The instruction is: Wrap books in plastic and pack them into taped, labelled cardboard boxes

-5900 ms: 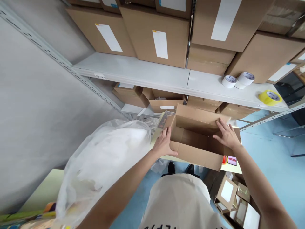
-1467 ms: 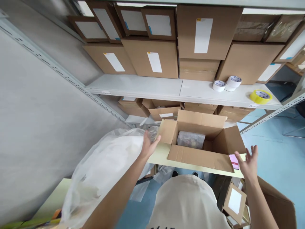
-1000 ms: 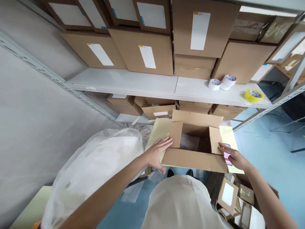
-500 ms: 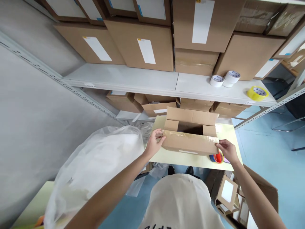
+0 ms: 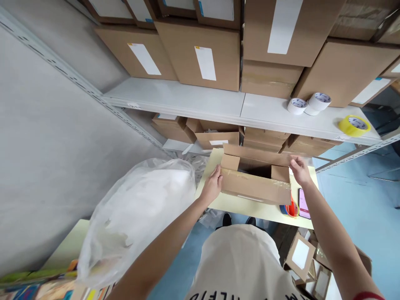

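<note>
An open cardboard box (image 5: 254,185) sits on the pale yellow table (image 5: 231,203). My left hand (image 5: 213,186) grips the left end of its near side, thumb over the top edge. At the right end of the raised far flap (image 5: 256,154), my right hand (image 5: 300,170) is closed on the flap's corner. The short side flaps fold inward, and the dark inside shows little of any contents. By the box's near right corner lies a red and blue tape dispenser (image 5: 291,208), with a phone (image 5: 303,203) beside it.
Ahead, a grey shelf (image 5: 200,102) carries cardboard boxes, white tape rolls (image 5: 296,106) and a yellow tape roll (image 5: 354,126). On the left stands a large translucent plastic bag (image 5: 137,212). Smaller cartons (image 5: 300,254) fill a box at lower right.
My right hand has moved from the near right corner of the box up to the far flap, which has tipped inward a little. My left hand stays at the left end. The view has shifted.
</note>
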{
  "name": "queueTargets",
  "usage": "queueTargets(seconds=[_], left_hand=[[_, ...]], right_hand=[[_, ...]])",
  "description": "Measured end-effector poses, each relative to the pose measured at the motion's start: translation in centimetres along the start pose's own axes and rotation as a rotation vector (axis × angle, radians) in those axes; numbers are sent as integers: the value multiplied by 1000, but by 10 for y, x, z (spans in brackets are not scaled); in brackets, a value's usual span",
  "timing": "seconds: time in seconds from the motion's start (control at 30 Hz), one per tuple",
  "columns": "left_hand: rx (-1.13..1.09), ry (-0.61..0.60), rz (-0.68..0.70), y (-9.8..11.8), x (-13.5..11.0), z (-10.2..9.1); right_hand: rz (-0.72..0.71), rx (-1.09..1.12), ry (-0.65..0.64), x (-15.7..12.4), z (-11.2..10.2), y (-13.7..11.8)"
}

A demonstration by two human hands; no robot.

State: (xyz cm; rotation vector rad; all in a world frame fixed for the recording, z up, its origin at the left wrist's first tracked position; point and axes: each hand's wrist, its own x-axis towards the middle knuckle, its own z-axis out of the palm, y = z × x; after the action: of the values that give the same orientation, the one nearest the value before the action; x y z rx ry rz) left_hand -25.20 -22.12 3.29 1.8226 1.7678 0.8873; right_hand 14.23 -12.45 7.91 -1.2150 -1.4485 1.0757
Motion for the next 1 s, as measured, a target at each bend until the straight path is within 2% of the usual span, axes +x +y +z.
queueTargets(seconds=[0.17,0.23,0.33,0.53,0.67,0.8,0.9,1.0], left_hand=[[-103,43,-122,-8,-2,2],[-140,36,-119,-9,3,0],[-150,2,-80,-4,15,-2],[-76,2,-79,10,28,1],[175,-40,4,21,22,-4],[508,-137,163,57,20,-9],[580,-300,333,87,22,-5],[603,-381,372,102,24,3]], right_hand=[[-90,-482,-116,-60,-4,-5],[-17,-621,-102,-86,4,-3],[90,-700,-106,-109,21,-1],[176,-787,-92,-101,38,-5],[215,-930,-24,-96,41,-8],[76,-1111,7,-97,42,-17],[-32,-1159,12,-94,40,-23],[-62,-1166,-33,-90,40,-22]])
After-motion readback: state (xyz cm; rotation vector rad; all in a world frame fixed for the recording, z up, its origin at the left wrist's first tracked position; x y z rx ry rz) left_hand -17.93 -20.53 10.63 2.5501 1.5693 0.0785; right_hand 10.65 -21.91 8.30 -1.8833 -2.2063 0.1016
